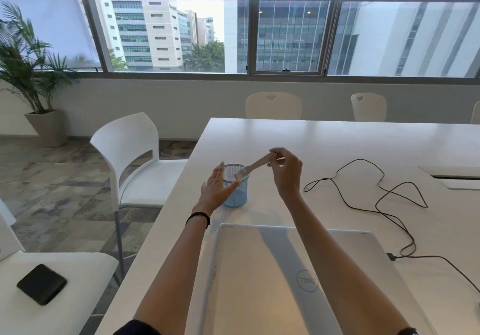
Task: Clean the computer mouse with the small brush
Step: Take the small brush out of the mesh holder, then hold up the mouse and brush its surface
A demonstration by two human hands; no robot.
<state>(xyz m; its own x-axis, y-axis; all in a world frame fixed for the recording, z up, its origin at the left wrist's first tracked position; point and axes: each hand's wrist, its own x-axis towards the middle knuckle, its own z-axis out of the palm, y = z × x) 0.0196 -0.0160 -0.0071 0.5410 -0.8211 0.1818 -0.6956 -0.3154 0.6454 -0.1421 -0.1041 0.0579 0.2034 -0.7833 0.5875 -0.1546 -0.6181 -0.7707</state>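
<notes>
My right hand pinches the wooden handle of a small brush, held tilted in the air with its bristles down-left over the rim of a blue mesh cup. My left hand is spread flat with fingers apart, just left of the cup and under the bristles, holding nothing. The cup stands upright on the white table. No computer mouse shows in the view.
A closed silver laptop lies at the near table edge under my forearms. A black cable loops across the table to the right and plugs in at the laptop's side. White chairs stand left; a black wallet-like item rests on the near seat.
</notes>
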